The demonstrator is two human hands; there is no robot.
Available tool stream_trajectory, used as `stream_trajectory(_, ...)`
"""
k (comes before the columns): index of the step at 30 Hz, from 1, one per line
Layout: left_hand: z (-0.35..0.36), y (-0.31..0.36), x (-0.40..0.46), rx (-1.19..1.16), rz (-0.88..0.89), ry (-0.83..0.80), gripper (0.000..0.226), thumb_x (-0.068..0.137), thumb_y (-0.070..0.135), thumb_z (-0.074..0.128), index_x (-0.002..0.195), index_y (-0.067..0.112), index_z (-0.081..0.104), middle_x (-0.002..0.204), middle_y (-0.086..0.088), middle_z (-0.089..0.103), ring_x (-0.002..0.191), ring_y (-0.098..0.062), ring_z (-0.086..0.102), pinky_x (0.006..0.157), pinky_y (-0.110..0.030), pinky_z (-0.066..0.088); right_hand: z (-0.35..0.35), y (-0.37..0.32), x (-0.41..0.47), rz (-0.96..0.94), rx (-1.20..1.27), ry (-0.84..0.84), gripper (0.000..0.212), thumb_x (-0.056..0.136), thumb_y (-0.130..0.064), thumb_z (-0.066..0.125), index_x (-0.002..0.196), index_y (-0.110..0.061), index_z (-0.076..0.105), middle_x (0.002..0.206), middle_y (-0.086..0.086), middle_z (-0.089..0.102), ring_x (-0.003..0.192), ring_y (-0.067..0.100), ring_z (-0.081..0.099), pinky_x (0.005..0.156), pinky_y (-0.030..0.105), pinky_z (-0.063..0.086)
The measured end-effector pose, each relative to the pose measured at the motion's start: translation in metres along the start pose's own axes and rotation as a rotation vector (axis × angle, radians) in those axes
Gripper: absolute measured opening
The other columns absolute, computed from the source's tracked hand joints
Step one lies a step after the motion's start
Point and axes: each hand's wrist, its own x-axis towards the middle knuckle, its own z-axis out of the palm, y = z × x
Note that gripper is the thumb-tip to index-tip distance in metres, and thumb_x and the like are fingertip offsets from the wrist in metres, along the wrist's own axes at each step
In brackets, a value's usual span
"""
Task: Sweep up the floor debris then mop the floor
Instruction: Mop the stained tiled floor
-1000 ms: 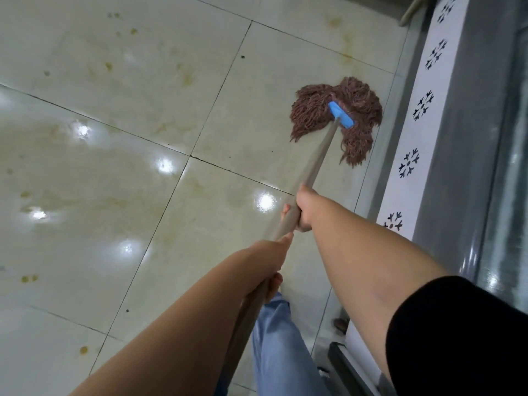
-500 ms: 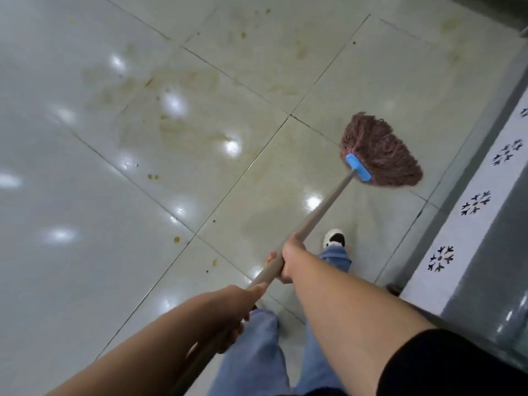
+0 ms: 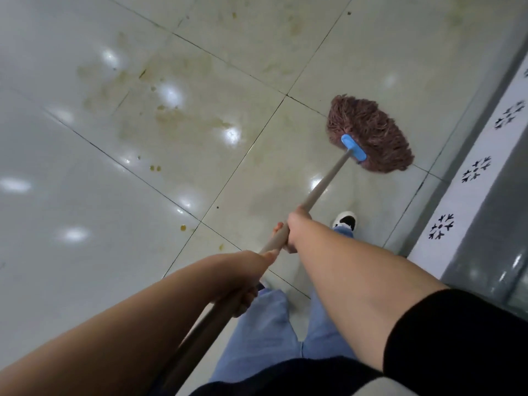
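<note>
Both hands, left hand [image 3: 245, 277] and right hand [image 3: 294, 231], gripped the mop [image 3: 371, 135]; mopping stage, stains [image 3: 171, 115] next.

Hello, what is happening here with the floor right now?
A person is mopping a glossy pale tiled floor. The right hand grips the grey mop handle further down, the left hand nearer the top. The reddish-brown string mop head with its blue clamp lies on the tiles. Yellowish stains lie to its left.
</note>
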Motion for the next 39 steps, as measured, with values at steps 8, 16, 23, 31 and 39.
stream_trajectory(8,0.027,0.184,-0.007,0.008,-0.027,0.017,0.063,0.084,0.071,0.034,0.081,0.008,0.044,0.031,0.001,0.037,0.026,-0.011,0.033,0.039,-0.011,0.035,-0.065,-0.170,0.000,-0.071,0.005,0.010,0.051,0.097,-0.051,0.028,0.067,-0.011,0.034,0.032,0.003,0.041,0.012,0.010,0.034,0.031,0.011,0.037)
stream_trajectory(16,0.056,0.376,-0.032,0.016,-0.054,0.066,0.060,0.085,0.069,0.035,0.078,0.010,0.046,0.033,0.001,0.038,0.025,-0.010,0.033,0.037,-0.011,0.035,-0.132,-0.351,-0.010,-0.065,0.035,-0.051,0.053,0.096,-0.055,0.033,0.071,-0.008,0.036,0.055,0.005,0.045,0.013,0.012,0.038,0.026,0.023,0.043)
stream_trajectory(23,0.064,0.494,-0.040,0.079,-0.020,0.089,0.062,0.087,0.067,0.034,0.070,0.009,0.048,0.038,-0.001,0.040,0.028,-0.013,0.037,0.039,-0.017,0.037,-0.163,-0.465,-0.006,-0.081,0.026,-0.068,0.047,0.097,-0.050,0.033,0.073,-0.010,0.037,0.054,0.005,0.046,0.016,0.012,0.039,0.035,0.017,0.040)
stream_trajectory(31,0.056,0.638,-0.035,0.008,-0.015,0.019,0.058,0.086,0.066,0.038,0.065,0.012,0.044,0.042,0.000,0.038,0.035,-0.012,0.035,0.039,-0.017,0.033,-0.185,-0.612,0.012,-0.117,-0.010,-0.064,0.050,0.096,-0.053,0.031,0.075,-0.007,0.037,0.049,0.009,0.050,0.031,0.018,0.048,0.041,0.027,0.043)
stream_trajectory(39,0.063,0.787,-0.040,-0.047,0.003,0.014,0.062,0.086,0.069,0.035,0.074,0.009,0.048,0.046,-0.001,0.038,0.035,-0.012,0.035,0.039,-0.018,0.036,-0.218,-0.763,0.008,-0.081,-0.099,-0.002,0.049,0.095,-0.051,0.031,0.074,-0.008,0.039,0.028,0.006,0.047,0.020,0.017,0.047,0.045,0.031,0.041)
